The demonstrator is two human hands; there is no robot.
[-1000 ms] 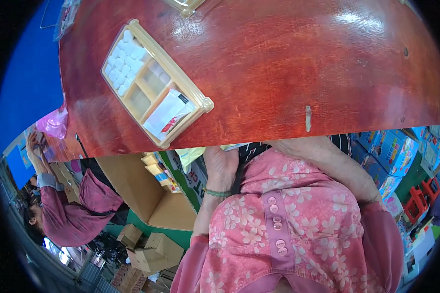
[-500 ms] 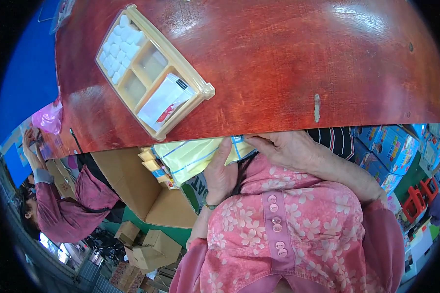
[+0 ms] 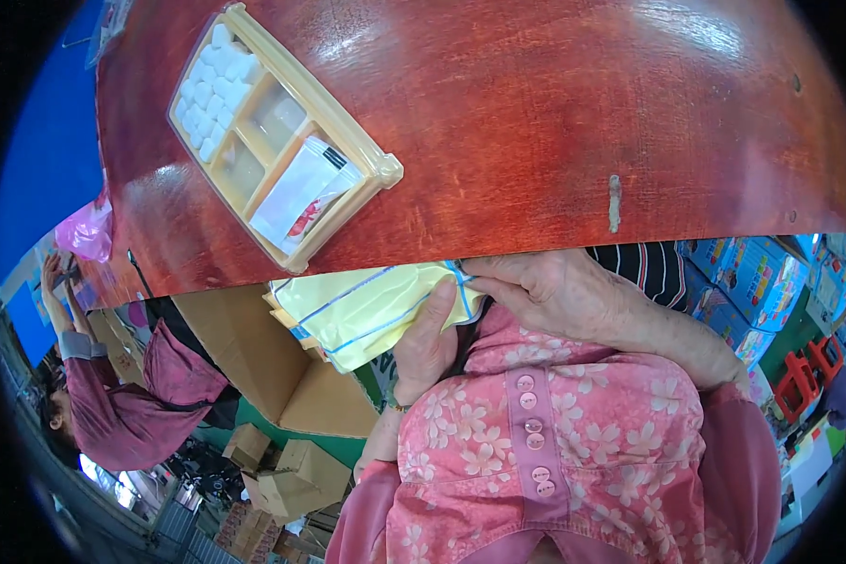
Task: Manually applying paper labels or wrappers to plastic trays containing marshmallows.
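Note:
At the table's near edge, my left hand (image 3: 425, 343) grips a pale yellow sheet (image 3: 371, 305) with blue lines, its thumb lying on top. The sheet looks thin and glossy like plastic, perhaps a bag; I cannot tell which. My right hand (image 3: 559, 291) pinches the sheet's right end beside a blue stripe, with some fingertips hidden. On the table beyond the sheet lies a cream compartment tray (image 3: 355, 141). White rounded lumps (image 3: 214, 89) fill one of its sections, and white packets (image 3: 305, 193) with a red print lie in another.
The red-brown table (image 3: 536, 141) spans the far side. Below its edge stand an open cardboard box (image 3: 324, 399) on the left and blue printed boxes (image 3: 757, 282) on the right. A person in a purple top (image 3: 127, 414) works at the far left. Pink plastic (image 3: 86, 230) lies nearby.
The yellow sheet now spreads further left and lower, covering more of the pieces beside it. Both hands keep hold of it. The tray appears slightly further left as the view shifts.

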